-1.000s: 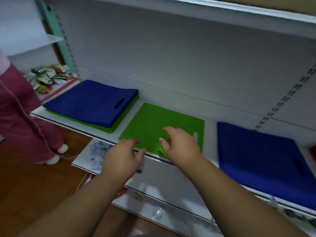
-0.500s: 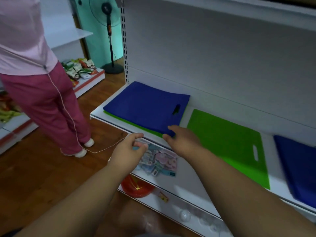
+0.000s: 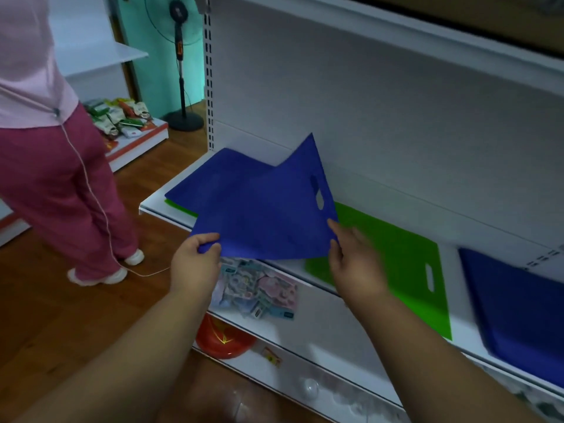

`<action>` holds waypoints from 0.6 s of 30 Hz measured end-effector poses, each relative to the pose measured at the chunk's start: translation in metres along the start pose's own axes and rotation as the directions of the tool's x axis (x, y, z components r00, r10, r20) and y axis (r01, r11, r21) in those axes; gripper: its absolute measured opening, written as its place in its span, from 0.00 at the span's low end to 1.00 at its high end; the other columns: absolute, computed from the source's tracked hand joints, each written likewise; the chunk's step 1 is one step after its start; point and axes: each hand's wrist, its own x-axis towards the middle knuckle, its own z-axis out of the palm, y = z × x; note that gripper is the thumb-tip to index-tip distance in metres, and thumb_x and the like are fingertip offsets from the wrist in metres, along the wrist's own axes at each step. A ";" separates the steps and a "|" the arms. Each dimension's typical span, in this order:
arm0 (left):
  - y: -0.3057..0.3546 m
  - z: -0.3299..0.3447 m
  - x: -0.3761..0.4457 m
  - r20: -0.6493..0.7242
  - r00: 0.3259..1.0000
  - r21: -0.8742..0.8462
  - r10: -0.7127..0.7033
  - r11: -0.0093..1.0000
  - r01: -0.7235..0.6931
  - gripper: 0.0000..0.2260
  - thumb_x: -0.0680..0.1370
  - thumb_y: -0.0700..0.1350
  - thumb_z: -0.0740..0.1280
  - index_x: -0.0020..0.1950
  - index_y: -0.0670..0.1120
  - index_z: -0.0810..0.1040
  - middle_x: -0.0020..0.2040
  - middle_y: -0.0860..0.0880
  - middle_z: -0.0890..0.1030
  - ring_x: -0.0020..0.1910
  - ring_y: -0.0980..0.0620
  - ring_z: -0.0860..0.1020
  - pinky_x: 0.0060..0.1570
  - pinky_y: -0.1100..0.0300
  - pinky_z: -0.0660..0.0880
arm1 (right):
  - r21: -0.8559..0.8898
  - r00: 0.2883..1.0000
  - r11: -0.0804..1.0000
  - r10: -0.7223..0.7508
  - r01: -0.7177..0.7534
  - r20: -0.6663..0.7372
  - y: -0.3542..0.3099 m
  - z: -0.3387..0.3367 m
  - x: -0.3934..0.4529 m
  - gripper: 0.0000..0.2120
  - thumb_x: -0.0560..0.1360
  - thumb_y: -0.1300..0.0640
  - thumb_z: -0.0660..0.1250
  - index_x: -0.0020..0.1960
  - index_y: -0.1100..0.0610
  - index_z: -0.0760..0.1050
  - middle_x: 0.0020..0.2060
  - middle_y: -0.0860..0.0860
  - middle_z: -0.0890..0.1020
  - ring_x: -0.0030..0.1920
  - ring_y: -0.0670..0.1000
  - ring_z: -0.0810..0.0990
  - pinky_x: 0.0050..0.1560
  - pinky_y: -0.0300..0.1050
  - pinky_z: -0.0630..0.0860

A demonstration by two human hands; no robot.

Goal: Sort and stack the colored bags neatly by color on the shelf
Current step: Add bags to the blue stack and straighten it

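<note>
Blue bag (image 3: 262,215) lifted off left pile on shelf (image 3: 158,206), far corner raised. Pinched at near corners by left hand (image 3: 195,264) and right hand (image 3: 354,264). Green bag (image 3: 393,261) flat alongside.

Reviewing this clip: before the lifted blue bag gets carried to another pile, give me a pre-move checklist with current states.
1. Left hand pinches the lifted blue bag at its near corner: ok.
2. Right hand holds the other near corner: ok.
3. Bag fully off the left pile: not ok, far edge overlaps it.
4. Left pile one colour: not ok, green bag edge shows underneath.
5. Blue stack at right available: ok.
6. Only one bag lifted: cannot tell.
</note>
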 end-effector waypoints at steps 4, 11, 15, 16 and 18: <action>0.008 0.036 -0.041 0.102 0.983 0.269 0.151 0.947 -0.173 0.04 0.77 0.45 0.70 0.50 0.53 0.81 0.49 0.52 0.80 0.47 0.49 0.80 0.52 0.51 0.79 | -0.083 0.983 0.991 0.090 -0.104 -0.159 0.057 -0.040 -0.016 0.18 0.79 0.59 0.63 0.68 0.56 0.75 0.50 0.59 0.81 0.43 0.63 0.81 0.41 0.54 0.79; 0.020 0.155 -0.125 0.276 0.923 0.427 0.267 0.827 -0.367 0.04 0.75 0.43 0.71 0.45 0.53 0.83 0.44 0.51 0.82 0.42 0.50 0.78 0.41 0.61 0.68 | -0.164 0.918 0.930 0.272 -0.328 -0.288 0.177 -0.130 -0.092 0.18 0.78 0.61 0.66 0.67 0.57 0.76 0.49 0.59 0.79 0.40 0.64 0.79 0.35 0.51 0.76; 0.009 0.234 -0.185 0.345 0.883 0.522 0.319 0.717 -0.463 0.03 0.75 0.45 0.71 0.45 0.53 0.82 0.45 0.52 0.83 0.43 0.48 0.79 0.41 0.59 0.72 | -0.229 0.906 0.890 0.335 -0.394 -0.257 0.263 -0.186 -0.139 0.16 0.78 0.59 0.66 0.66 0.58 0.77 0.49 0.59 0.80 0.43 0.63 0.80 0.38 0.50 0.76; 0.003 0.251 -0.202 0.377 0.859 0.537 0.346 0.675 -0.507 0.02 0.76 0.46 0.70 0.46 0.53 0.82 0.46 0.52 0.83 0.43 0.47 0.79 0.41 0.58 0.72 | -0.234 0.898 0.878 0.360 -0.418 -0.253 0.282 -0.198 -0.151 0.16 0.78 0.58 0.67 0.65 0.58 0.77 0.49 0.59 0.81 0.44 0.62 0.80 0.39 0.51 0.76; -0.006 0.284 -0.233 0.454 0.789 0.569 0.415 0.546 -0.615 0.04 0.77 0.46 0.68 0.49 0.52 0.82 0.48 0.51 0.83 0.44 0.46 0.80 0.41 0.57 0.72 | -0.236 0.879 0.855 0.404 -0.461 -0.253 0.315 -0.218 -0.175 0.15 0.78 0.58 0.67 0.65 0.58 0.78 0.50 0.58 0.81 0.46 0.62 0.81 0.43 0.51 0.77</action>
